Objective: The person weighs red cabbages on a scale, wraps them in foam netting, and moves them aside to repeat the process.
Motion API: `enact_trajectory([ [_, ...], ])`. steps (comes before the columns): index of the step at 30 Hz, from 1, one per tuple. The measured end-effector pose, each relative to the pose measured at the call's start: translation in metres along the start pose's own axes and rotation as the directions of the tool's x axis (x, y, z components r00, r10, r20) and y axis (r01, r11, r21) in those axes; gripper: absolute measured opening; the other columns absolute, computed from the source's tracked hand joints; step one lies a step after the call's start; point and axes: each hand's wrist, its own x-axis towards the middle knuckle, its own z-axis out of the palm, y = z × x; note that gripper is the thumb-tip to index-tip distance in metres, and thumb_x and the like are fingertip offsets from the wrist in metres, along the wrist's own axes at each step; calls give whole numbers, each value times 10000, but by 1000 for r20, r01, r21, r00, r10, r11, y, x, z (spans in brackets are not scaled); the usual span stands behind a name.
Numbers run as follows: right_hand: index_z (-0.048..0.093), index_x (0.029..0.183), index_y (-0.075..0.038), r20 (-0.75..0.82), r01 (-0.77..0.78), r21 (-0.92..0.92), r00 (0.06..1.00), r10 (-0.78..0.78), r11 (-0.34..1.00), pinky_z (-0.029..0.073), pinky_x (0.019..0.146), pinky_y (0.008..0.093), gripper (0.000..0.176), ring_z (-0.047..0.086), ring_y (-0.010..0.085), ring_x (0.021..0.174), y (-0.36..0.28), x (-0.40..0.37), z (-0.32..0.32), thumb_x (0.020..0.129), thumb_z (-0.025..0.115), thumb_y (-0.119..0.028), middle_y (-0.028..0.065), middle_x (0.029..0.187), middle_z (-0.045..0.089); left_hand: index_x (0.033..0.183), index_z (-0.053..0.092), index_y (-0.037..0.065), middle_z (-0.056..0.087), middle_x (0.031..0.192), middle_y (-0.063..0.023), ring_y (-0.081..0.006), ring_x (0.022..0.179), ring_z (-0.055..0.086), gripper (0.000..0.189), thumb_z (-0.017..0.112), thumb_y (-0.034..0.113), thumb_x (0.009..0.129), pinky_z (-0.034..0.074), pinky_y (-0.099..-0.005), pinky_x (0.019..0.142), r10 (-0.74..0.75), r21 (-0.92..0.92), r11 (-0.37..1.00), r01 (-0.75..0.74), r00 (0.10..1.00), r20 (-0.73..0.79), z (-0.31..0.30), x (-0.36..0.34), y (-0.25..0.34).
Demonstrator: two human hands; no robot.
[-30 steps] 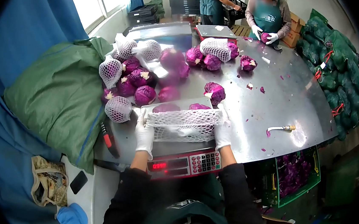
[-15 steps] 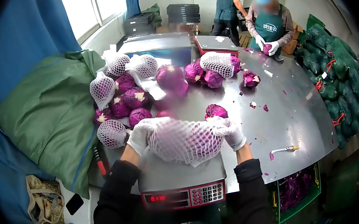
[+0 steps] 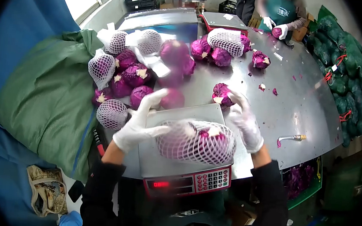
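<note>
Purple cabbages in a white foam net sleeve lie on the metal pan of a red digital scale, its red display lit but blurred. My left hand, in a white glove, is open at the left end of the sleeve, thumb stretched over it and fingers spread. On the other side my gloved right hand is open too, just beyond the sleeve's right end, its fingers pointing up beside a bare purple cabbage behind the scale.
Bare and netted cabbages are heaped at the left beside a green sack. A second scale stands at the back, where a person in a green apron holds a cabbage. A knife-like tool rests on the right of the metal table.
Both hands have let go of the netted cabbages, which now rest on the scale pan. My hands have opened and spread apart, and the view has tilted down slightly.
</note>
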Motion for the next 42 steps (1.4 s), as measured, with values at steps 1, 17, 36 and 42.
enact_trajectory([
  [1,316,1467,-30,-9,30,165,1000,-29,986,291,1111,396,694,439,253,1290,18,-15,-15,877,618,-234,121,1466,362,1512,188,76,244,1533,-125,-241,1426,228,987,814,249,769,287,-397,1127,-138,-104,985,136,990,-17,4,-14,1],
  [17,141,1528,-69,-85,-132,-11,988,130,991,471,1010,353,1057,499,213,1237,36,-104,29,713,812,-4,119,1413,427,1510,129,1,353,1469,-136,-223,1352,364,901,721,60,832,287,-375,1138,-360,-559,768,314,933,30,49,-67,-20],
  [36,252,1484,-27,45,166,-72,986,-163,983,416,1030,306,967,543,184,1179,12,297,21,719,837,-123,116,1306,558,1342,420,-9,607,1231,-125,-221,1059,637,450,521,182,948,527,-451,900,-239,-332,931,150,940,-244,-189,248,-32],
  [42,391,1442,-144,77,139,-31,988,-136,990,513,804,297,845,618,117,950,22,414,7,733,848,-199,2,1144,637,1249,514,52,671,1111,-107,-239,994,659,420,520,273,893,505,-443,905,-345,-399,895,198,875,-340,-226,326,-41],
])
